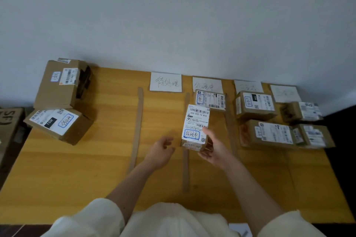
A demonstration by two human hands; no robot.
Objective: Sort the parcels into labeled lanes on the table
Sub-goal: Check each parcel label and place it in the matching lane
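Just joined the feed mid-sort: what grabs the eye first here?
The white-labelled parcel at table centre, between both hands, with the right touching it. Behind it, paper signs head lanes split by strips. Two big boxes sit stacked far left.

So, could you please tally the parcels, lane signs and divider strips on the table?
Parcels: 8, with one at the right hand; the left hand is free.
Lane signs: 4, e.g..
Divider strips: 3, e.g..
Total: 15
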